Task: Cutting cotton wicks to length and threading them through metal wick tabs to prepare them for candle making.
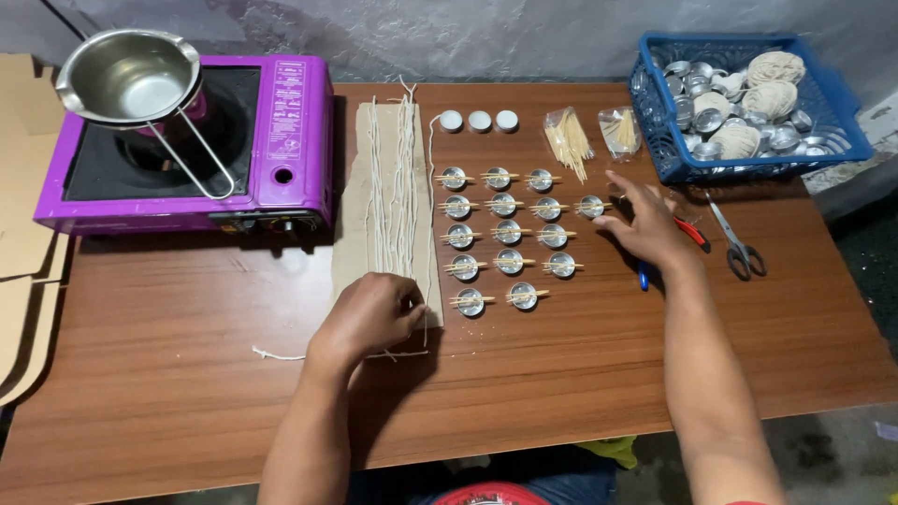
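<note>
Blue basket (660,154) of tin cups (708,120)

i sit at a brown wooden table (580,374) with a visible grain. a pale, mottled grey wall (486,37) runs behind it. dark floor (865,243) shows at the right, flat cardboard (23,234) at the left.

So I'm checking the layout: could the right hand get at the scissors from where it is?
Probably yes: the right hand hovers over the table just left of the scissors, with only a red-handled tool lying flat between them.
</note>
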